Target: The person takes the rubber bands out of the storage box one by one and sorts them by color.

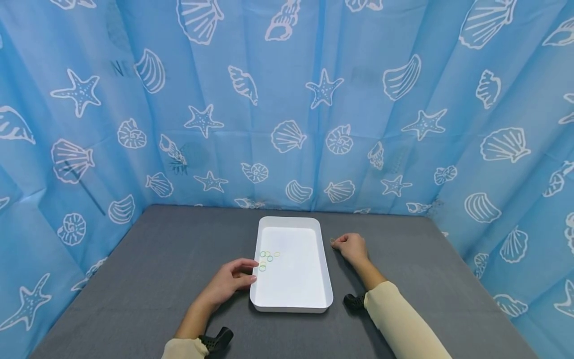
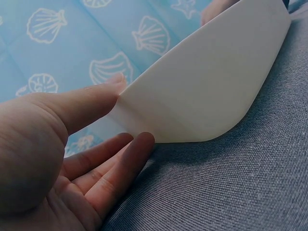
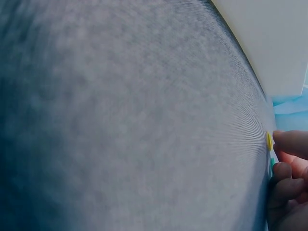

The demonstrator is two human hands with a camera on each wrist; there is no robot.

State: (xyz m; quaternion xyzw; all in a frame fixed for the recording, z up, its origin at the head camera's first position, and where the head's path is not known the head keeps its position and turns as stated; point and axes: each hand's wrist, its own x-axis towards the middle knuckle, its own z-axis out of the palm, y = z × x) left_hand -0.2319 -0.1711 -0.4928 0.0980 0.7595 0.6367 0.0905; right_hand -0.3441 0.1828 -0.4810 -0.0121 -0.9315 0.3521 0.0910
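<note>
The left hand [image 1: 225,281] rests spread against a tray [image 1: 293,279]; the right hand [image 1: 353,247] has a yellow ring [image 3: 269,141] at its fingertips, grip unclear.

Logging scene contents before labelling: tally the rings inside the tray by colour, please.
Green rings: 3
Yellow rings: 3
Total in the white tray: 6, as best such small rings can be made out in the head view.
</note>
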